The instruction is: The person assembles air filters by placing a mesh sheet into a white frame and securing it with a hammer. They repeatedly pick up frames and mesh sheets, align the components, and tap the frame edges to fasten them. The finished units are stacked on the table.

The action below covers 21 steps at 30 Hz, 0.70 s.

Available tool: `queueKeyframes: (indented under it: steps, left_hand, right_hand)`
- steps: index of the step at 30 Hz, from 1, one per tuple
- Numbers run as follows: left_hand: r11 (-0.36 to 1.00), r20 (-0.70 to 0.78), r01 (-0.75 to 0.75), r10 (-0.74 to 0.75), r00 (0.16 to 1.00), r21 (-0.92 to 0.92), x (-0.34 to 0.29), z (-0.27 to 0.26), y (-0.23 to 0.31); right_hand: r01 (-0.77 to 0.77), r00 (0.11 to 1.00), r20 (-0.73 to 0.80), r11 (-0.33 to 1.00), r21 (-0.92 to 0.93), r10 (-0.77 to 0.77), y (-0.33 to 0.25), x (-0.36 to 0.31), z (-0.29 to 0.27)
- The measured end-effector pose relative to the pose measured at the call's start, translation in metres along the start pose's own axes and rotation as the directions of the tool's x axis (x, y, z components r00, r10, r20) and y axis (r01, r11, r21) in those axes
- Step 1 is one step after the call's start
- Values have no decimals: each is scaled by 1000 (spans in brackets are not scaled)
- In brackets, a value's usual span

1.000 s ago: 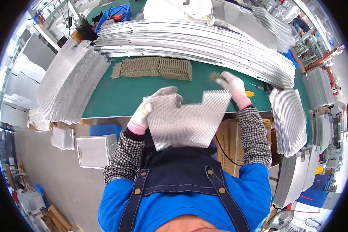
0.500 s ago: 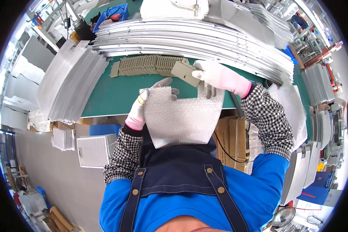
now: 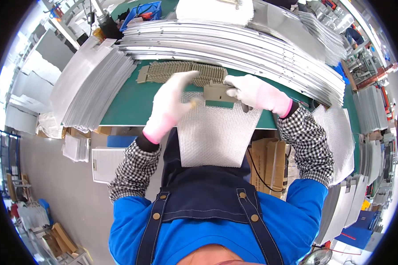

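On my head feed, the white-gloved left hand (image 3: 169,100) angles up and rightward, fingers stretched out and thumb spread from them, grasping nothing I can see; whether it touches the mesh I can't tell. The white-gloved right hand (image 3: 251,91) reaches in leftward, forearm bent inward, fingers closed on the flat beige rectangular plate (image 3: 214,93). That plate sits at the top notch of the silver wire-mesh sheet (image 3: 214,137), upright before the dark-blue apron (image 3: 208,194).
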<state>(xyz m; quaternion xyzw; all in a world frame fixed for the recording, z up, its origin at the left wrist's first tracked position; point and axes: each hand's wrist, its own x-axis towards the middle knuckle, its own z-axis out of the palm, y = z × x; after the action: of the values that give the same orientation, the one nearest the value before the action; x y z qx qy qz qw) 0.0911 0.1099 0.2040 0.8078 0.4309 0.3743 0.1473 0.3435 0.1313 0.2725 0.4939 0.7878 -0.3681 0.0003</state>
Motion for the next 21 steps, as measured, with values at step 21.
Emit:
queueKeyframes:
  steps: [21]
  left_hand:
    - [962,375,233,-166,912,-140,37,38,-42]
  right_hand:
    - [52,984,-141,931,-361,-110,46,44,12]
